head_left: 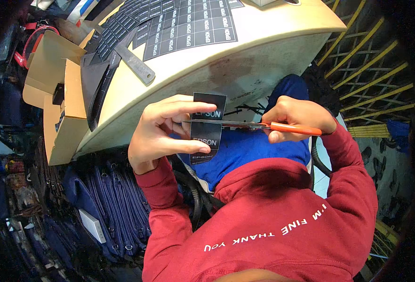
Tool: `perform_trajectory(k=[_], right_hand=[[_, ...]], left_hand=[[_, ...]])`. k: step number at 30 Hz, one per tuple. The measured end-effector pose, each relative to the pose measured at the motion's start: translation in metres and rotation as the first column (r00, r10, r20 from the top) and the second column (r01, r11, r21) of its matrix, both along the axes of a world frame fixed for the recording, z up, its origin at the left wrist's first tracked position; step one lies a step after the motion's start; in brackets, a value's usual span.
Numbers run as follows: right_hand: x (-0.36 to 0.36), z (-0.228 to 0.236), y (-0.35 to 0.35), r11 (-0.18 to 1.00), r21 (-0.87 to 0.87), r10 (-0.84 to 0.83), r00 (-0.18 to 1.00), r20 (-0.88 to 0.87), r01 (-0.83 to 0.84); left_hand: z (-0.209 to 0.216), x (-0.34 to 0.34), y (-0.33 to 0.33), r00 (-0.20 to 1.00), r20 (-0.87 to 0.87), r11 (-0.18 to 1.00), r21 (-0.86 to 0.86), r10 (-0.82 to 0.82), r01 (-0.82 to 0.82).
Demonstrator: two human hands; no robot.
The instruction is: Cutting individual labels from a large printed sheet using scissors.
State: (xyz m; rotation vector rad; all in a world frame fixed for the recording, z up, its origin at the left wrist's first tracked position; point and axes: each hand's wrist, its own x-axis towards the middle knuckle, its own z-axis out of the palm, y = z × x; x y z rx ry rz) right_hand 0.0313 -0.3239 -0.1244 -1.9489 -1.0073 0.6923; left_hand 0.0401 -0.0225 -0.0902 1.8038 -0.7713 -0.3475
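Observation:
My left hand (153,129) holds a narrow black strip of printed labels (205,129) upright over my lap, with fingers and thumb closed on it. In my right hand (299,115) is a pair of scissors (292,128) with orange handles. Their metal blades lie level across the strip, between my left fingers and thumb. How far the blades are parted cannot be made out. The strip's lower end curls away, partly shown below my left thumb.
Beyond my hands stands a pale table (283,23) bearing black label sheets (191,28) and a grey metal strip (139,66). An open cardboard box (75,110) stands at its left. Dark blue straps (118,202) are piled lower left. A yellow-barred lattice (367,75) is at right.

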Motion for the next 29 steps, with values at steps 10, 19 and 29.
perform_trajectory(k=[10, 19, 29], right_hand=[[-0.002, -0.001, -0.009, 0.982, -0.039, -0.188, 0.982, -0.021, 0.187], [0.001, -0.042, 0.012, 0.556, 0.379, -0.647, 0.672, -0.36, 0.739], [0.008, -0.015, 0.041, 0.48, 0.56, -0.549, 0.73, -0.408, 0.675]], left_hand=[[-0.006, 0.005, 0.004, 0.998, 0.064, 0.994, -0.111, 0.022, -0.015], [-0.005, 0.004, -0.012, 0.989, -0.093, 0.986, -0.11, 0.114, -0.124], [-0.015, 0.004, -0.041, 0.991, -0.128, 0.998, -0.05, -0.043, 0.036]])
